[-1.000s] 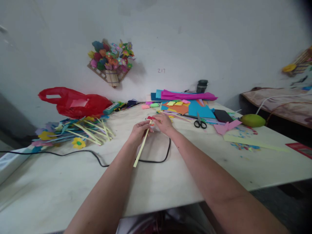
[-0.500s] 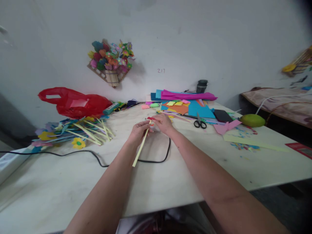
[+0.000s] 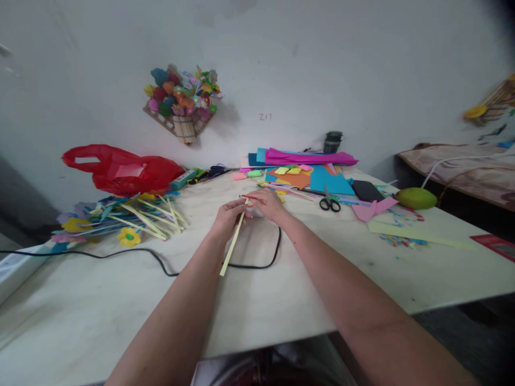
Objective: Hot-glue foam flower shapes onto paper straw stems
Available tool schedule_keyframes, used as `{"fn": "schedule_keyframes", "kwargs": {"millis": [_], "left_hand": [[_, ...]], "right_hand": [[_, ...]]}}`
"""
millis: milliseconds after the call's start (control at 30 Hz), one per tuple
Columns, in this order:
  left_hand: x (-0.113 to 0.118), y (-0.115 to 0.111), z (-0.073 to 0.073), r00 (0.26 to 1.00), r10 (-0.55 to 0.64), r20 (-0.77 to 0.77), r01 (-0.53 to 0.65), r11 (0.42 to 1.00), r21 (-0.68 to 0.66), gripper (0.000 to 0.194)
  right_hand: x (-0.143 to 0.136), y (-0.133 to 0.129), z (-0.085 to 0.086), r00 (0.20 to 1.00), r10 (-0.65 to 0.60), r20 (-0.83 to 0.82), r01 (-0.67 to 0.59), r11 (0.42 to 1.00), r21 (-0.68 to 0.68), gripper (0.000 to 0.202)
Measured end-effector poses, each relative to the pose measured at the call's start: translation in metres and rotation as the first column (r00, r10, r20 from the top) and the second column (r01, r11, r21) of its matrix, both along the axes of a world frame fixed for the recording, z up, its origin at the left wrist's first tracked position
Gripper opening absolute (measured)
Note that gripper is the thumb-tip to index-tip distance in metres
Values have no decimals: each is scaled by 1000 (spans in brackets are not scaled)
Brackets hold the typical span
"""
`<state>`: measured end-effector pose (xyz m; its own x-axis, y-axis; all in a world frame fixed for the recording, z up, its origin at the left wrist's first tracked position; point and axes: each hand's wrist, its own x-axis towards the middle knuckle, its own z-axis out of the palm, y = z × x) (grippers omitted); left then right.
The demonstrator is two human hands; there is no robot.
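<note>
Over the middle of the table, my left hand (image 3: 227, 219) is closed on a narrow pale yellow paper strip (image 3: 233, 245), whose free end slants down toward me. My right hand (image 3: 269, 205) meets it at the strip's top, its fingers pinching a small red piece (image 3: 249, 198) that looks like paper or foam. Fingers partly cover the red piece, so its full shape is hidden. A bit of orange-red shows just below it, between the hands. Beneath my hands, a black cable (image 3: 257, 266) loops across the tabletop.
Left lie paper flowers with pale strip stems (image 3: 151, 217), a yellow flower (image 3: 129, 236) and a red plastic bag (image 3: 120, 171). Scissors (image 3: 330, 205), a dark phone (image 3: 367, 190), coloured sheets (image 3: 332, 179), a yellow-green oval object (image 3: 416, 198) and paper scraps (image 3: 404, 242) are right.
The red piece between my fingers now shows as a thinner sliver. The strip's lower end has shifted slightly right. Both hands stay in nearly the same place.
</note>
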<state>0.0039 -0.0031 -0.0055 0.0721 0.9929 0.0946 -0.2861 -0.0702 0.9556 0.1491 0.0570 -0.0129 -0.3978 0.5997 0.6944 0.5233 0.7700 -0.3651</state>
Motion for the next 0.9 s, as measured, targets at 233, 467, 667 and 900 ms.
{"fn": "schedule_keyframes", "kwargs": {"millis": [233, 467, 667, 900], "left_hand": [[-2, 1, 1, 1000, -8, 30, 7, 1000, 19, 28], [-2, -2, 3, 1000, 15, 6, -15, 999, 46, 26], [-2, -2, 2, 1000, -28, -1, 29, 999, 40, 28], [-2, 1, -1, 999, -43, 17, 42, 997, 58, 38]], "right_hand": [[-1, -6, 2, 995, -60, -82, 64, 997, 37, 45], [-1, -9, 6, 983, -105, -148, 116, 991, 69, 44], [0, -9, 8, 989, -104, -101, 116, 985, 130, 38], [1, -5, 6, 995, -73, -74, 81, 991, 110, 29]]}}
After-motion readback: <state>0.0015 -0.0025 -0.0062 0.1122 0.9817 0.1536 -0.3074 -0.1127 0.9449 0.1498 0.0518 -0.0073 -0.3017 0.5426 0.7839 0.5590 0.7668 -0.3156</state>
